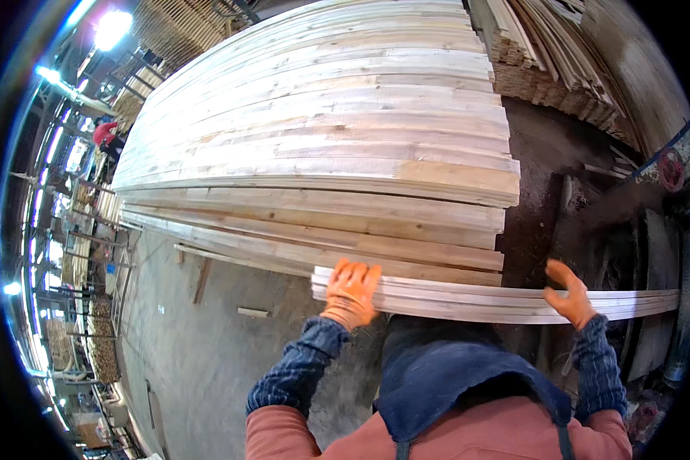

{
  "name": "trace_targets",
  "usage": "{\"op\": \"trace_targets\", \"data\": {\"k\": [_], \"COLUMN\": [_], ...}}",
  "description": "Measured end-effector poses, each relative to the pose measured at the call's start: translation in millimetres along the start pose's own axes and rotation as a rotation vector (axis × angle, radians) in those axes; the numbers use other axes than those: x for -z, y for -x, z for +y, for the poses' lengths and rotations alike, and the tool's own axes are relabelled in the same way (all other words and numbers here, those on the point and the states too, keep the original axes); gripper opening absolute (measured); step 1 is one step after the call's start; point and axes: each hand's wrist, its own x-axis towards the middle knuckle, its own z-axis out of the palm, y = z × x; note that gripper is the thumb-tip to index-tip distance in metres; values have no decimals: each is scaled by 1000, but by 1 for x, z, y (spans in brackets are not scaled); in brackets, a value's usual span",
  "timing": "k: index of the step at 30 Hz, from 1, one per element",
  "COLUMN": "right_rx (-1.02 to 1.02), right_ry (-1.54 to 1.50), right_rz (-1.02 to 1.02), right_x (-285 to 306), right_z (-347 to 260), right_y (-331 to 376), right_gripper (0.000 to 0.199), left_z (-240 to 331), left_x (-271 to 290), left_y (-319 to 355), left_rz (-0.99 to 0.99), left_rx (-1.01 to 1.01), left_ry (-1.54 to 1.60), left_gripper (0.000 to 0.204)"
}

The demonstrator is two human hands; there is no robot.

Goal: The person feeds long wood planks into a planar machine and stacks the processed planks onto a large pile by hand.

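A thin bundle of pale wooden planks (475,299) lies across in front of me, level with my chest. My left hand (350,291), in an orange glove, grips its left end with the fingers curled over the top edge. My right hand (569,295), also gloved in orange, grasps the same planks further right. Just beyond them rises a large stack of long pale boards (322,146), stepped at its near edge.
More lumber piles (544,54) stand at the back right. A grey concrete floor (199,345) lies to the left, with a small wood offcut (253,312) on it. A person in red (104,134) works far off on the left. Dark machinery (659,253) is on the right.
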Motion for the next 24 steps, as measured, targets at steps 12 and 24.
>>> {"op": "trace_targets", "data": {"k": [12,24], "right_rx": [-168,-219], "right_ry": [-811,-880], "right_rz": [263,382], "right_x": [-104,-100], "right_z": [-75,-67], "right_y": [-175,-169], "right_gripper": [72,61], "left_z": [30,-209], "left_x": [24,1], "left_y": [-22,-91], "left_rz": [-131,597], "left_rx": [-180,1312], "left_ry": [501,2065], "left_gripper": [86,81]}}
